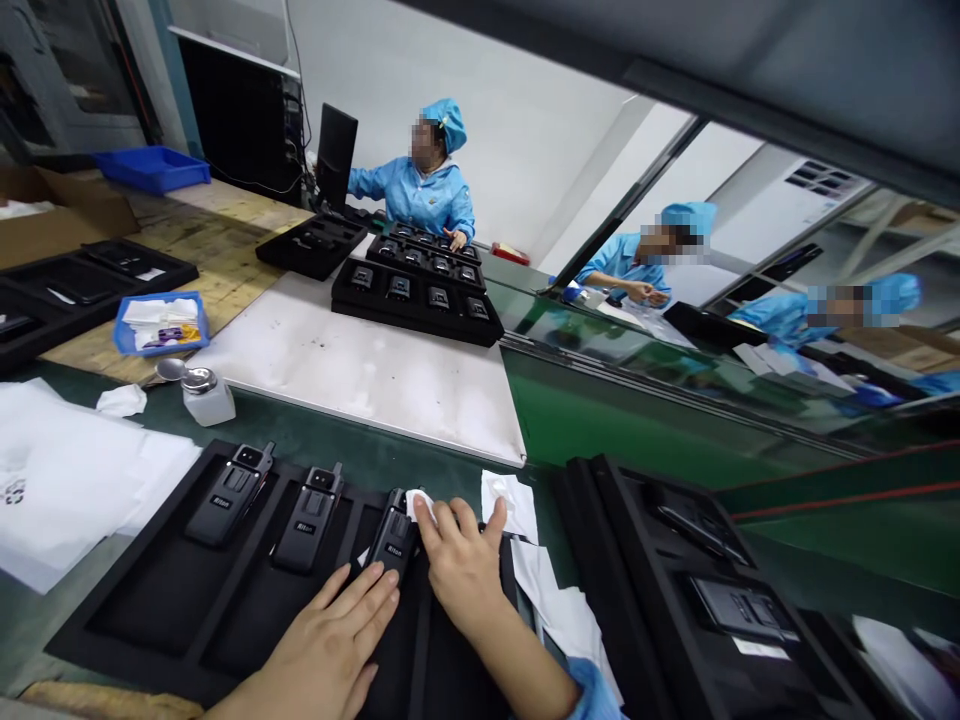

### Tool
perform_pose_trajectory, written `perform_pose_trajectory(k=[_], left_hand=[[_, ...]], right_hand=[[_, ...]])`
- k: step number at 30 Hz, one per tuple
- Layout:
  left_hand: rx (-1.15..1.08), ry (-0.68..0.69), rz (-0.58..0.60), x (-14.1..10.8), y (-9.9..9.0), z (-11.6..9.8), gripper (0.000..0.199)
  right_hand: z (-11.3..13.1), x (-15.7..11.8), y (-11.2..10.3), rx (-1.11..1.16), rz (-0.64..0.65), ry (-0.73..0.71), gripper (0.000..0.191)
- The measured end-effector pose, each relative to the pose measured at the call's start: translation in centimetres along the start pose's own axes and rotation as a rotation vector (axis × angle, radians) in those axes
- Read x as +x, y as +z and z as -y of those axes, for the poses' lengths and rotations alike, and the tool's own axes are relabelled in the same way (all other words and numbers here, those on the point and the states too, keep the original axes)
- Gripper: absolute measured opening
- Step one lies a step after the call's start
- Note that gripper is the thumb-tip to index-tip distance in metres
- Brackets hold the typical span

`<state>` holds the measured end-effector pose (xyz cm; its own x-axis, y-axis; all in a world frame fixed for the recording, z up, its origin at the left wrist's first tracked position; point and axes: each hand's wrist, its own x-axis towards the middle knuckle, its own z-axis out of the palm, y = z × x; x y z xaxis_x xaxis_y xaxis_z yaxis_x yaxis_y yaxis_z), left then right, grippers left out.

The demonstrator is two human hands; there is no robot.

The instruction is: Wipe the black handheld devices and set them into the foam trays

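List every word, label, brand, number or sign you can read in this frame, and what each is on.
"Riton": left handset in the near foam tray.
"Riton": middle handset.
"Riton": third handset, by the left hand's fingertips.
Dark sign on white packaging: perhaps looping arrows, too blurred to confirm.
Purple-and-yellow packet: any print too small to read.
No numbers are legible.
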<state>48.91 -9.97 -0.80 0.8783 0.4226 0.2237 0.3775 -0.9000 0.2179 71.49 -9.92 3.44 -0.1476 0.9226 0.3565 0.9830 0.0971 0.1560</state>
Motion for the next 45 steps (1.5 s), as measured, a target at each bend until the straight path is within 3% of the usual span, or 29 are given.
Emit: perform_pose_trajectory(k=[3,11,15,18,22,26,33,37,41,45], left_hand=[[-0.034,-0.034,0.016,0.0,-0.2,-0.3,0.087],[-0.025,-0.077,-0.013,-0.1,0.4,-0.9,0.088],[-0.070,0.060,0.035,1.6,1.7,-3.0,0.084],[-0.126,0.138,0.156,3.9,2.6,-5.4,0.083],[-0.151,0.095,0.203,6.0,3.8,-6.8,0.082],[-0.170,0.126,0.250,6.2,4.3,-6.2,0.086],[-0.206,0.117,0.406,7.1,3.3,-5.8,0.081],[-0.194,0.127,0.432,7.3,3.2,-5.7,0.080],[-0.194,0.127,0.409,7.2,3.5,-5.6,0.082],[-0.194,0.137,0.394,6.9,3.9,-5.5,0.082]], right_hand=[[-1.1,-1.4,-0.9,-0.022,0.016,0.091,0.040],[-5.7,-8.0,-2.6,-0.034,-0.153,0.399,0.038],[-6.6,-10.5,-2.1,-0.028,-0.186,0.466,0.036],[-5.7,-9.5,-1.5,-0.014,-0.145,0.419,0.040],[-4.3,-6.1,-0.7,0.003,-0.061,0.351,0.040],[-4.4,-5.6,-0.3,0.000,-0.048,0.345,0.040],[-7.2,-9.5,-1.1,-0.057,0.035,0.519,0.042],[-7.7,-9.8,-1.1,-0.014,-0.056,0.571,0.044],[-6.9,-7.6,-0.1,0.084,-0.066,0.510,0.049],[-6.5,-5.3,0.7,0.201,-0.068,0.326,0.049]])
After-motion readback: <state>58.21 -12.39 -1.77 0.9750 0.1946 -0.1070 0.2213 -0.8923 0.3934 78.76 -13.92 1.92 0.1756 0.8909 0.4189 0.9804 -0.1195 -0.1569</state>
